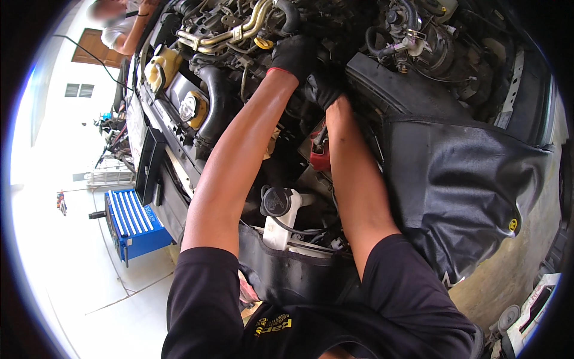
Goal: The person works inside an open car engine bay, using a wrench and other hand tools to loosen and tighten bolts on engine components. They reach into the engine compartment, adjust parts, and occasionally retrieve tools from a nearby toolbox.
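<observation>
Both my arms reach deep into an open engine bay, and each hand wears a black glove. My left hand [296, 55], with red trim at its cuff, is beside the engine near a yellow dipstick handle [263, 43]; its fingers are lost in the dark parts below. Close by on the right, my right hand [323, 88] is curled closed next to a black plastic cover [400, 87]. What it grips, if anything, is hidden. A red terminal cover [319, 153] lies just left of my right forearm.
A white reservoir with a black cap [277, 202] stands between my forearms. A black fender cover [466, 173] drapes over the right side. To the left are a coolant tank [192, 108], a blue tool cart [142, 224] and, farther off, another person [119, 33].
</observation>
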The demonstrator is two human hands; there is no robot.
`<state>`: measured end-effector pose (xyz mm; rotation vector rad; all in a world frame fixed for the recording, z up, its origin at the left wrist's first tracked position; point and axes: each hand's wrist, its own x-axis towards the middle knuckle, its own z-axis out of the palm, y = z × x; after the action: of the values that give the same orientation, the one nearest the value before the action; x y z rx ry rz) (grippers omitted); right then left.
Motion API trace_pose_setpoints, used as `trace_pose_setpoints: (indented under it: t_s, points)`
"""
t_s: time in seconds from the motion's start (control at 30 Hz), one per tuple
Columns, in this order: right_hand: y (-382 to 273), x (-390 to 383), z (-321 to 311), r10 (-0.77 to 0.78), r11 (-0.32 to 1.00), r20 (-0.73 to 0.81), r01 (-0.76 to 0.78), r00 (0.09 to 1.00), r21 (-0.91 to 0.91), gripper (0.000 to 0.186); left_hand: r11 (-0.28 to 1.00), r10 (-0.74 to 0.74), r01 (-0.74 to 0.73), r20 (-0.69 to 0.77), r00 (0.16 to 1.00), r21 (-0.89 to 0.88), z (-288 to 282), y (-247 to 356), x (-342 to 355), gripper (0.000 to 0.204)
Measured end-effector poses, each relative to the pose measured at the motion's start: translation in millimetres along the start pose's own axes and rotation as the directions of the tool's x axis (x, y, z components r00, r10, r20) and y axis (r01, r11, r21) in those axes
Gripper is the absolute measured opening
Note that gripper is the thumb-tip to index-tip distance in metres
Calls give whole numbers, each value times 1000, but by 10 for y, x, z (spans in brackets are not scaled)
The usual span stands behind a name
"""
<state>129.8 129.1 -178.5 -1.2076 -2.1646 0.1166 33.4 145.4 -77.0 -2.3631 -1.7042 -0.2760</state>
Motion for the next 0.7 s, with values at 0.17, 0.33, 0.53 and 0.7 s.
trace_pose_setpoints:
  t_s: [0.17,0.33,0.53,0.7]
  points:
    - [173,11,48,-181,983,28,182,983,-27,46,996,84,-84,-32,996,3,-100,22,-18,17]
    - [328,82,199,-246,969,-170,249,954,-3,46,983,130,-133,-35,991,-123,-148,-8,-42,19]
    - [300,135,75,-238,965,-88,246,967,94,46,981,160,-138,167,973,-139,-304,13,-34,28]
    - [218,175,-131,-202,958,21,193,979,210,45,931,300,-259,139,944,-257,-264,-157,-36,27]
